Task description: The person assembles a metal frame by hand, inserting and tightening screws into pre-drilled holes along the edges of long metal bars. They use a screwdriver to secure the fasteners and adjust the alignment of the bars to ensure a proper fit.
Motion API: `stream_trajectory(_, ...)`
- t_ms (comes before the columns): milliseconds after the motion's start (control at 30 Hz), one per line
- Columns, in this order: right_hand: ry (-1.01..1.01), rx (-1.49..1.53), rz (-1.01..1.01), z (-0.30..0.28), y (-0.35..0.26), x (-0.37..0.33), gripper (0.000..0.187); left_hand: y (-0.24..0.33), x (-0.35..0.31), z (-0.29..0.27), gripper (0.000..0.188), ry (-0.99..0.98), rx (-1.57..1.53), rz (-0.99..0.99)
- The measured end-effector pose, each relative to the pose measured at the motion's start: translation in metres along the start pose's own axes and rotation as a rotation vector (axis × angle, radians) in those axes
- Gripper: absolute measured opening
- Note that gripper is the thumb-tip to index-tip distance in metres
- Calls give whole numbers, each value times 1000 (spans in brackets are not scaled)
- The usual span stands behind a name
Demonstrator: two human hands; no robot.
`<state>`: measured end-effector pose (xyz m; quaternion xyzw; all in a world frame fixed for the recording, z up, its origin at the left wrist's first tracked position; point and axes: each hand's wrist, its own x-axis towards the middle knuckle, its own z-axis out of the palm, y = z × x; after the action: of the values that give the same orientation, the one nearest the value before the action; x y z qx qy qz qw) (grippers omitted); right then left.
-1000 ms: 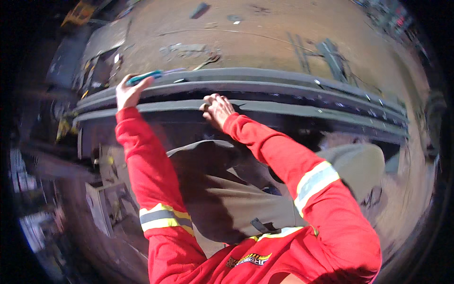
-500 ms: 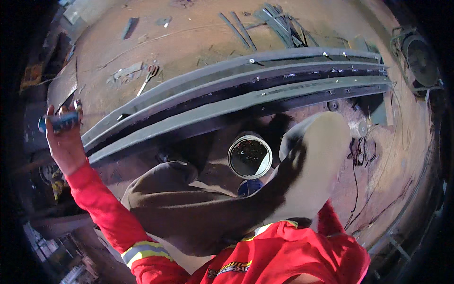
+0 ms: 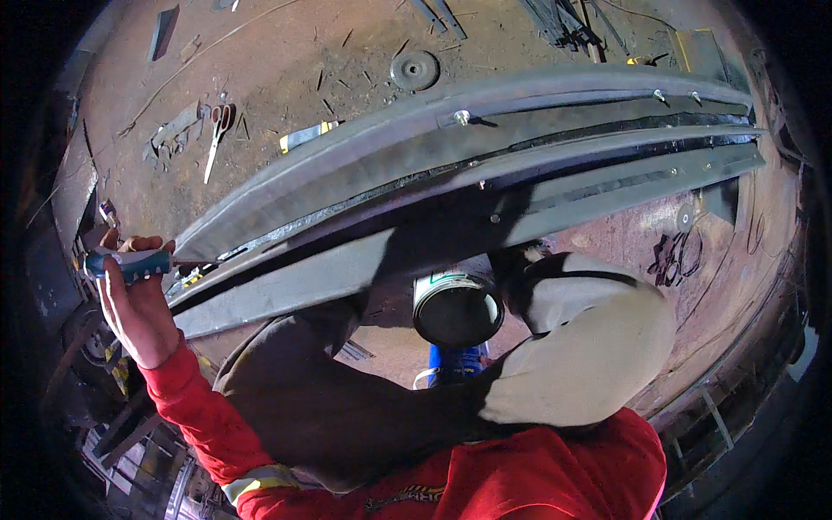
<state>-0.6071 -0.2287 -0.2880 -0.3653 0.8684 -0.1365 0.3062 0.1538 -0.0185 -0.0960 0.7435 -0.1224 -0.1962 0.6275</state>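
Observation:
My left hand (image 3: pixel 139 299) is closed around the teal and grey handle of a screwdriver (image 3: pixel 143 265). Its thin shaft points right, over the left end of a long grey metal beam (image 3: pixel 299 286). Whether the tip touches the beam I cannot tell. Shiny black material lines the beam's long groove, and bolts (image 3: pixel 462 117) stick up along it. Between my knees is a round tub (image 3: pixel 431 286) with dark contents, right by a blue container (image 3: pixel 455 364). My right hand is out of sight.
Beyond the beam lie scissors (image 3: pixel 220 130), a round disc (image 3: pixel 415 70), a yellow-and-grey object (image 3: pixel 308 136) and dark metal strips (image 3: pixel 568 22). Tangled dark cord (image 3: pixel 678 258) lies on the floor at the right. Metal framework (image 3: pixel 715 420) stands at the lower right.
The view has shifted, showing more of the beam's near side. My left hand has come down to the beam's left end, and the screwdriver's shaft now shows, pointing right.

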Motion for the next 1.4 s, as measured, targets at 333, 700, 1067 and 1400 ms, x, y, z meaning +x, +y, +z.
stream_trajectory(333, 31, 5, 21, -23, 14, -13, 15, 0, 17, -9, 37, -82, -2, 36)
stream_trajectory(700, 250, -128, -390, -66, -79, 24, 11, 24, -9, -8, 30, 13, 122, 258)
stream_trajectory(1067, -566, -338, -2218, 180, -300, -273, 26, 40, -65, 8, 25, -71, 34, 257)
stream_trajectory(1400, -547, -110, -2417, 278, -262, -283, 28, 18, -62, 36, 22, -23, -153, 121)
